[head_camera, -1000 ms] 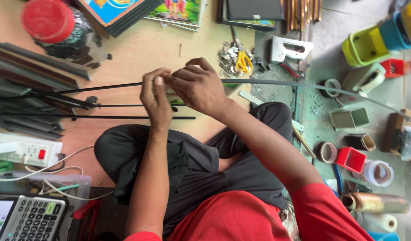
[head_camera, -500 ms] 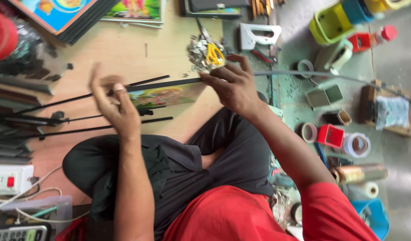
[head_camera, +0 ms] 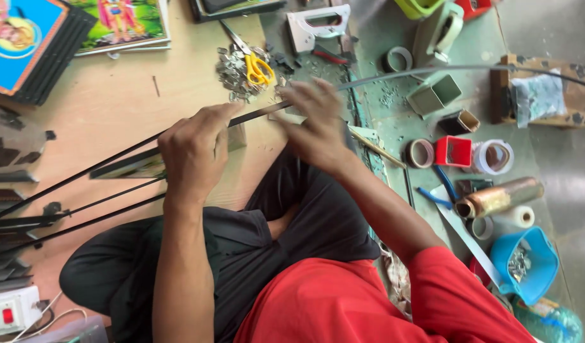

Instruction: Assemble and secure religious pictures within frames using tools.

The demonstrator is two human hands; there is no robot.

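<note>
Both hands grip one thin black strip (head_camera: 254,114) mid-frame: left hand (head_camera: 194,149) clamped around it, right hand (head_camera: 315,124) pinching it. Looks mid-positioning; next wants steady alignment, I'd guess.

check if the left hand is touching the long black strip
Touching. The head view shows the left hand closed over the long black strip, which runs out from both sides of its fingers.
</note>
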